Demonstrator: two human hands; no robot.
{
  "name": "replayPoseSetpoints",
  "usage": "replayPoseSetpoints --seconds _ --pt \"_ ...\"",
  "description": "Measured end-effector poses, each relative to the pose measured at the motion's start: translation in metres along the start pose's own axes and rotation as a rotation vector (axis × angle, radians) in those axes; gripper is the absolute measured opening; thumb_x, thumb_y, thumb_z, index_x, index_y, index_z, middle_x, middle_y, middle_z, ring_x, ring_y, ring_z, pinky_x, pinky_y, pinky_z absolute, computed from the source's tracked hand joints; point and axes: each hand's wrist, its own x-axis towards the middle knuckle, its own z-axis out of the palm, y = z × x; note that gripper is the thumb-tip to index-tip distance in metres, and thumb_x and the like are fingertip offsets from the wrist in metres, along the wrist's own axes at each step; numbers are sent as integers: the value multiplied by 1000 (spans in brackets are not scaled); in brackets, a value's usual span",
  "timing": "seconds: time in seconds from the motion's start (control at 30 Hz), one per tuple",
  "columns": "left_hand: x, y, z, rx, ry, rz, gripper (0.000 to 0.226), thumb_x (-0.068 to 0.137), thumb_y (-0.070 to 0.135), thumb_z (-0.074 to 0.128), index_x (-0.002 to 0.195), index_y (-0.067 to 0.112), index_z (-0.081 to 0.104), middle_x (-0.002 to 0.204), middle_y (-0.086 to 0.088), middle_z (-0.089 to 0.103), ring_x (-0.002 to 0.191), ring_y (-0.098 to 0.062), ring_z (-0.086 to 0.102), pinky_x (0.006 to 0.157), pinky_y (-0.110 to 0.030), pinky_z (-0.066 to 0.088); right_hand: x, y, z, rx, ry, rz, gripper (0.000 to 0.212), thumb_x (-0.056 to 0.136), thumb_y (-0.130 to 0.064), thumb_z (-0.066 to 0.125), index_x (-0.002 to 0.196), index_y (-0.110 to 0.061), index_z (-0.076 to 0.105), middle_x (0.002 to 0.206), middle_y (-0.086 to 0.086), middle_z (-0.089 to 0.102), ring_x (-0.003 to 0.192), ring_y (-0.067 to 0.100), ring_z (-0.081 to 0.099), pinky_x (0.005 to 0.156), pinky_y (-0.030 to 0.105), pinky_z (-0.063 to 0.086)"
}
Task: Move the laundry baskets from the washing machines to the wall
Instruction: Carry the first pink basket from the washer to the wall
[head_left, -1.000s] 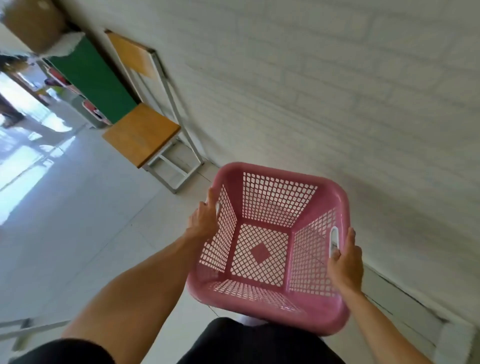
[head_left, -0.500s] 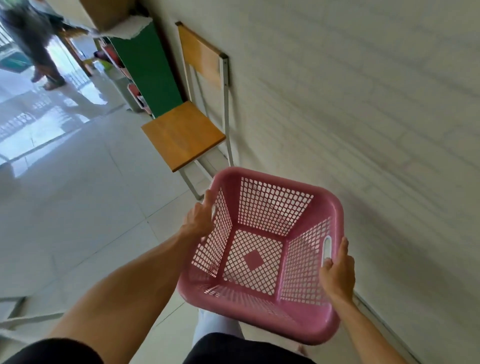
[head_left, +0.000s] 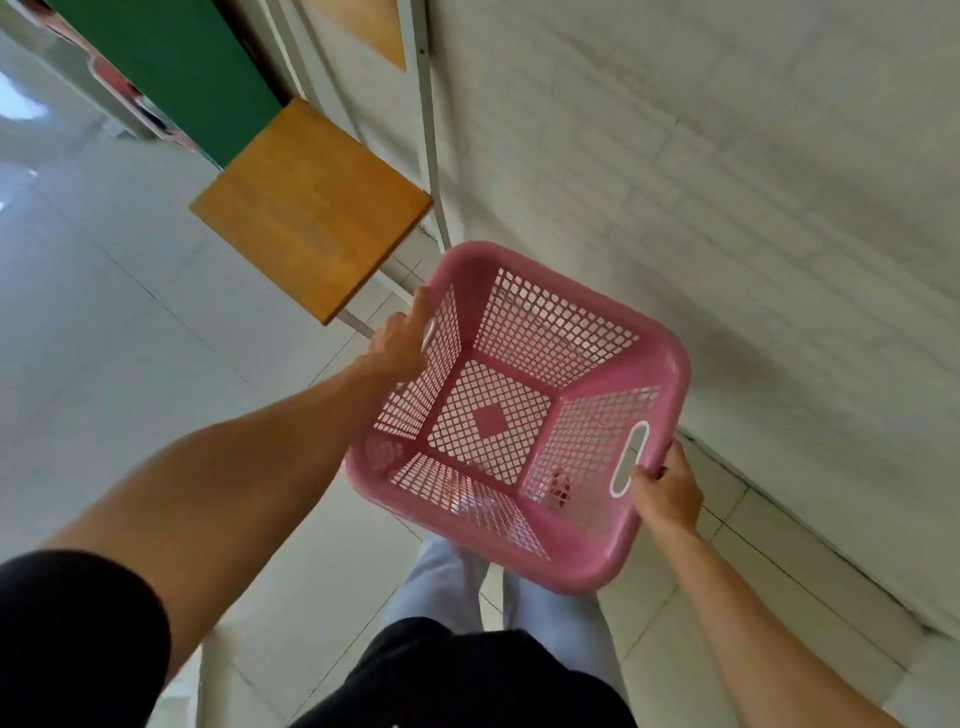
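Chair (head_left: 311, 208) w/ wooden seat at 11 o'clock, against wall (head_left: 727, 182). Left hand (head_left: 402, 340) clasps 9 o'clock rim of pink basket (head_left: 670, 374), fingers curled over edge. Basket held off floor, centre frame, empty, just beside wall. Right hand (head_left: 667, 493) wrapped round 4 o'clock rim by handle slot.

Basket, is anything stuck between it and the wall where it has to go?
Nothing visible. The basket, held by the left hand and right hand, hangs right beside the wall. The chair stands farther along, off to the side.
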Motion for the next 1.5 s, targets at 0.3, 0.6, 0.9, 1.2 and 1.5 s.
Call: replayPoseSetpoints --seconds 0.3,0.6,0.9,1.2,1.5 --pt "97 -43 22 -8 -24 -14 73 92 30 61 149 42 16 119 -14 65 77 -21 56 46 -18 35 43 -20 73 29 27 110 46 89 0 59 131 -19 57 99 1 69 59 4 56 48 7 39" --pt "193 -85 72 -71 81 -52 66 95 18 59 149 42 30 104 -7 71 66 -19 65 42 -17 43 102 -19 140 17 70 132 30 87 0 65 116 -6 61 77 -3 64 52 -3 49 51 12 33" --pt "225 -94 97 -89 113 -85 88 87 -5 58 152 42 22 114 -12 68 76 -26 68 57 -40 62 135 -34 161 -6 73 129 28 87 -7 66 113 -11 57 94 12 74 79 33 71 81 44 58" --pt "251 -65 97 -12 80 -44 82 87 -5 56 150 37 26 110 -18 66 63 -21 58 44 -23 42 138 -28 160 -48 37 208 39 89 -7 66 124 -2 49 102 21 72 83 37 71 64 25 43" --pt "179 -36 109 10 97 134 75 90 -2 52 153 30 25 153 -3 44 135 -29 49 88 -48 58 126 -39 147 -65 12 109 48 92 -9 65 135 -2 45 115 14 63 68 18 59 51 18 45"
